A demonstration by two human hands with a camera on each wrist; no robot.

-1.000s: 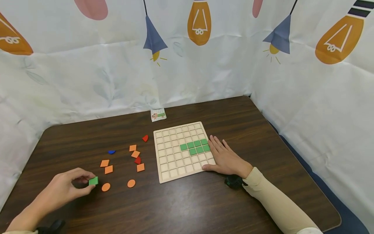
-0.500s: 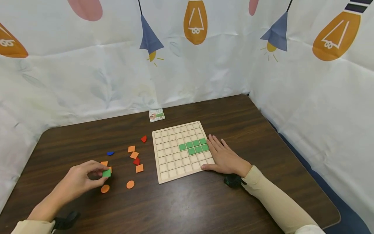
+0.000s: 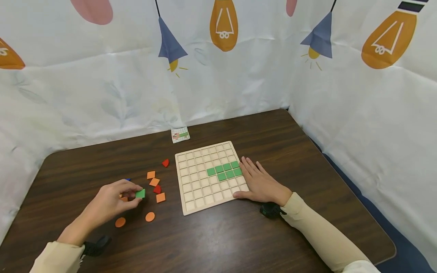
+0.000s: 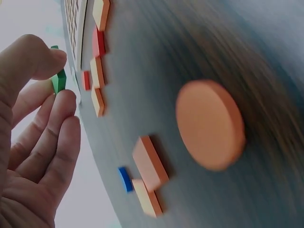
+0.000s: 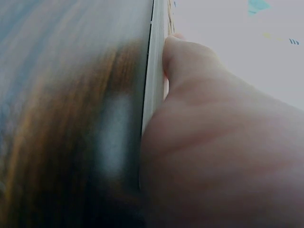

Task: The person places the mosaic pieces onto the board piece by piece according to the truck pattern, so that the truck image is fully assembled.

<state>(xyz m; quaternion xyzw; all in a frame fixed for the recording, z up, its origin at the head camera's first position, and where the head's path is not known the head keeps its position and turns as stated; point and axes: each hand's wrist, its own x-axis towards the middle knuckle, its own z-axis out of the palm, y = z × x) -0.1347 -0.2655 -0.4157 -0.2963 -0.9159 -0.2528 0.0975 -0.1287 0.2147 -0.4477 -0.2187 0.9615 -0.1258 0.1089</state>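
My left hand [image 3: 114, 199] pinches a green square tile [image 3: 140, 193] between thumb and fingers, above the table left of the board. In the left wrist view the same green tile [image 4: 59, 81] is raised at the fingertips, the other fingers loosely bent. A pale wooden grid board [image 3: 199, 193] lies mid-table with two rows of green tiles [image 3: 221, 176] in its right part. My right hand [image 3: 261, 184] rests with straight fingers against the board's right edge, thumb at its near right corner. The right wrist view shows mostly the thumb side of that hand [image 5: 213, 133] beside the board's edge.
Loose pieces lie left of the board: orange squares [image 3: 161, 197], orange discs [image 3: 150, 216], red pieces [image 3: 165, 163] and a blue piece [image 4: 125, 179]. My left hand partly covers some in the head view. A small printed card [image 3: 180, 134] lies at the table's far edge, before a curtain [image 3: 136, 87].
My left hand has moved right and away from me with the green tile, past the nearer orange squares toward the board. My right hand has stayed on the board's edge. The head view has shifted slightly.
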